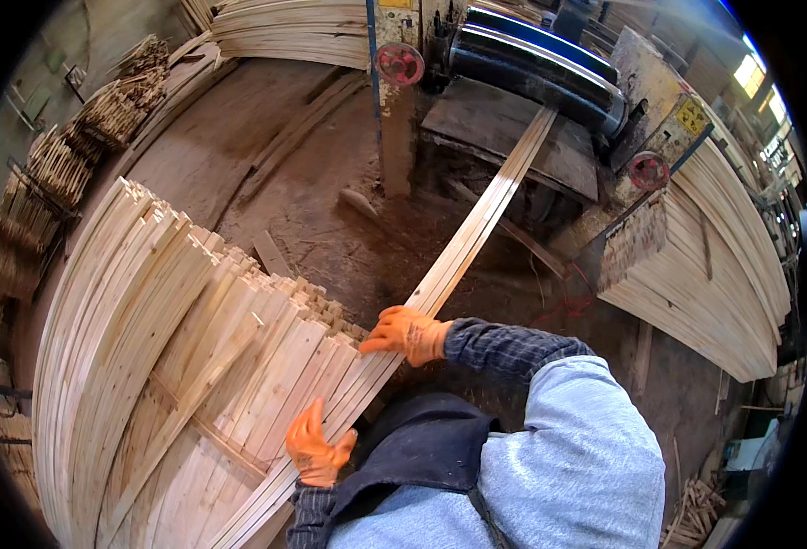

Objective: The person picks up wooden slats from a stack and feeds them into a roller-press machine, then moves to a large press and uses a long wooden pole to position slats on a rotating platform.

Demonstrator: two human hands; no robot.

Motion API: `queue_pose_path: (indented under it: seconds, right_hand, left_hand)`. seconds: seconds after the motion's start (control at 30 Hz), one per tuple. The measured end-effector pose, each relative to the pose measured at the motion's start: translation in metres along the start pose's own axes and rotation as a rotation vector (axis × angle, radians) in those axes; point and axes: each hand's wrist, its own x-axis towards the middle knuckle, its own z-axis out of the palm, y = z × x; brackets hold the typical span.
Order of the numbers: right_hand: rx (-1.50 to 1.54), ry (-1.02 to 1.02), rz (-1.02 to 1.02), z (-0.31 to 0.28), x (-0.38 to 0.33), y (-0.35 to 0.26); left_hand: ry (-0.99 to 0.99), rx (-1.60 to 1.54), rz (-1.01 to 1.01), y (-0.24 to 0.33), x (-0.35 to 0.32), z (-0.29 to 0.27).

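Note:
Several long pale wooden strips [482,220] lie side by side, running from under my hands to the dark rollers [536,73] of a machine at the far end. My right hand [408,335], in an orange glove, is closed over the strips, its fingers bent across them. Nearer to me my left hand [319,446], gloved alike, is beside the near part of the strips with thumb and fingers apart. It holds nothing that I can see. On the left a large stack of wooden strips [129,329] reaches close to both hands.
The machine's metal bed [463,119] sits before the rollers, with red handwheels [399,64] on its frame. Another wood stack [696,274] stands at the right. Bundled slats [64,174] line the left wall. Loose boards and shavings lie on the floor [303,210].

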Motion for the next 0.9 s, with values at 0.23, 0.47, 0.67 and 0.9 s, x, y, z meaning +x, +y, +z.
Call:
queue_pose_path:
  seconds: [0.23, 0.47, 0.67, 0.9]
  right_hand:
    - [-0.050, 0.050, 0.098, -0.032, -0.043, 0.081]
    - [-0.179, 0.328, 0.536, -0.019, -0.056, 0.113]
    - [-0.084, 0.151, 0.022, -0.012, -0.014, 0.031]
    - [-0.031, -0.003, -0.188, -0.011, 0.021, -0.047]
  left_hand:
    - [0.151, 0.448, 0.032, -0.081, -0.113, -0.050]
    - [0.121, 0.464, -0.227, -0.082, -0.111, -0.045]
    - [0.142, 0.326, -0.226, -0.014, -0.051, -0.002]
    - [0.151, 0.183, -0.173, 0.012, -0.041, 0.004]
